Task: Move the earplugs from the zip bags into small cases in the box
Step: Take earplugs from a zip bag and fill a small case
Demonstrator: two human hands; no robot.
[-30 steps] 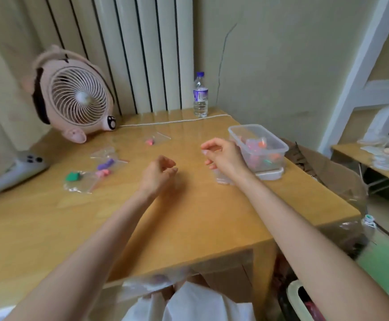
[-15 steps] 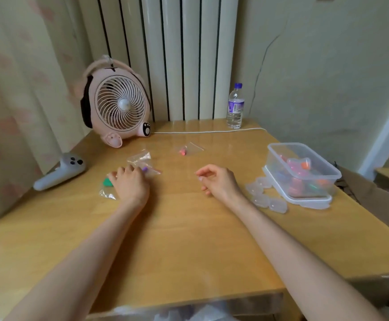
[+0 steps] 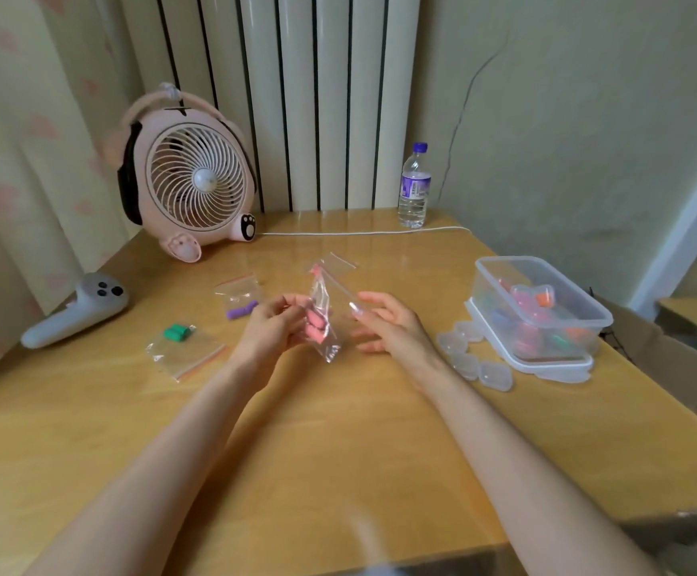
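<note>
- Earplugs (image 3: 316, 324) of pink foam sit inside a clear zip bag (image 3: 326, 347) that is held upright above the middle of the table (image 3: 338, 442).
- On the water bottle (image 3: 414, 189) at the far edge there is a purple-and-white label, but its writing is too small to read.
- Thumb and fingers of the left hand (image 3: 269, 332) curl onto the plastic and pinch the bag at the level of the earplugs.
- On the bag's other side, just beside it, the right hand (image 3: 392, 326) has its fingers loosely spread and mostly straight. Its index fingertip is near the bag's upper edge, and I cannot tell whether it touches.
- Behind the held bag a second bag (image 3: 340, 261) lies flat on the table with a pink-red piece in it.
- Left of the hands lie a bag of purple earplugs (image 3: 242, 310) and, nearer, a bag of green earplugs (image 3: 178, 332) with a red seal strip.
- At the right a clear plastic box (image 3: 483, 293) stands on its white lid (image 3: 554, 370). Inside it are filled cases (image 3: 525, 295) showing pink, orange, green and blue earplugs.
- A row of empty cases (image 3: 467, 363), clear and small, lies on the table against the box's near-left side.
- A pink fan (image 3: 193, 185) stands at the back left with a white cable (image 3: 359, 233) running from it, and a grey controller (image 3: 76, 309) lies near the left edge.
</note>
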